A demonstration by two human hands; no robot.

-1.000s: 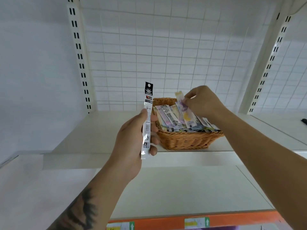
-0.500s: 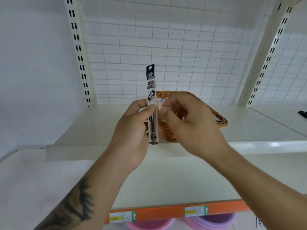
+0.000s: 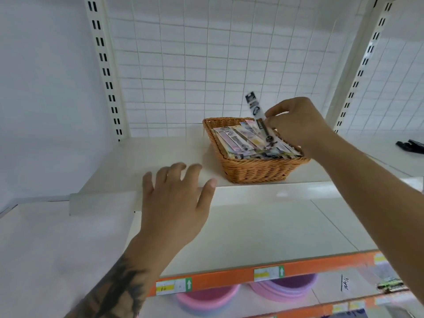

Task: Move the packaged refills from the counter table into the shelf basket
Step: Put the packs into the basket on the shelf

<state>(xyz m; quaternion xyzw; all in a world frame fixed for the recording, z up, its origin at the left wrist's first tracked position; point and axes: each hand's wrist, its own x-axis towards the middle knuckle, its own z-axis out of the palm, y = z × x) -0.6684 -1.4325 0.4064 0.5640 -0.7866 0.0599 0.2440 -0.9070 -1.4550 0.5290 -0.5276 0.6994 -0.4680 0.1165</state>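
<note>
A wicker basket (image 3: 254, 172) stands on the upper white shelf, filled with several packaged refills (image 3: 238, 138) lying side by side. My right hand (image 3: 296, 125) is over the basket's right side and pinches a black-and-clear packaged refill (image 3: 258, 113), which tilts with its lower end down among the others. My left hand (image 3: 174, 203) hovers in front of the shelf edge, left of the basket, fingers spread and holding nothing.
A white grid panel backs the shelf, with slotted uprights at left (image 3: 106, 72) and right (image 3: 358, 72). A lower white shelf with an orange price strip (image 3: 270, 274) lies below. Pink and purple bowls (image 3: 282, 288) sit underneath. A dark object (image 3: 410, 145) lies far right.
The black-and-clear refill passed from my left hand to my right, which carried it right over the basket. My left hand opened and dropped lower, empty.
</note>
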